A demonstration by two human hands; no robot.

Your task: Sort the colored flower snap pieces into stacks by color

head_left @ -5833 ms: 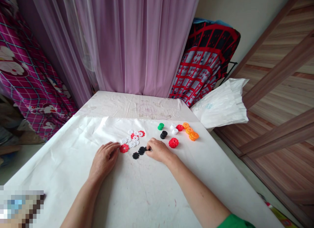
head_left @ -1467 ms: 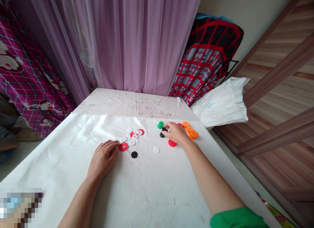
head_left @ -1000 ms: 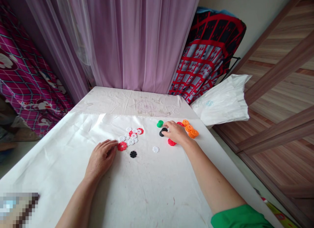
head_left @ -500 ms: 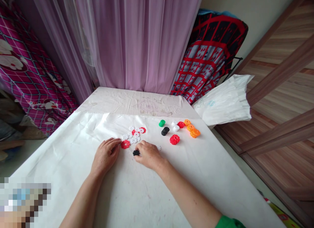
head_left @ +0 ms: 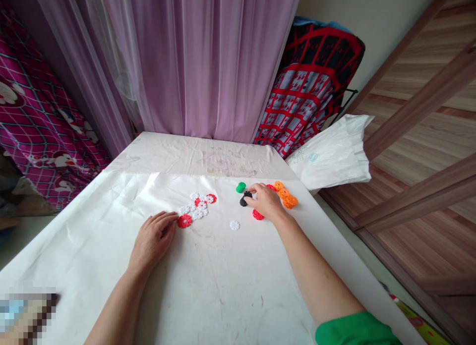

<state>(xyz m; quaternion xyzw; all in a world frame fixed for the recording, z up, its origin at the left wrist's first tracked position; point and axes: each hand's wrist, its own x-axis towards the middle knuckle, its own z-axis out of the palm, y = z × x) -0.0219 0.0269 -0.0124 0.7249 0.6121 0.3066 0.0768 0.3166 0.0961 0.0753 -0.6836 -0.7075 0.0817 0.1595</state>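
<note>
My right hand (head_left: 265, 201) pinches at the black snowflake discs (head_left: 243, 201), its fingertips over the small black pile; which disc the fingers hold is partly hidden. My left hand (head_left: 154, 238) lies on the white-covered table, fingers stretched out and holding nothing. Its fingertips reach the edge of a red snowflake disc (head_left: 184, 221). Beyond that spread several white snowflake discs (head_left: 200, 213), with more red ones among them. One white disc (head_left: 235, 225) lies alone between the hands. Under my right hand, a red pile (head_left: 258, 214) is partly covered.
A green pile (head_left: 241, 187) sits left of the black one. Orange discs (head_left: 290, 201) are stacked at the right. A white plastic bag (head_left: 334, 151) hangs by the table's right edge. Purple curtains (head_left: 208, 62) stand behind the table (head_left: 208, 290).
My right hand has moved right and away from me, carrying a black disc from beside the red and white group to the black pile. My left hand stays by the red disc.
</note>
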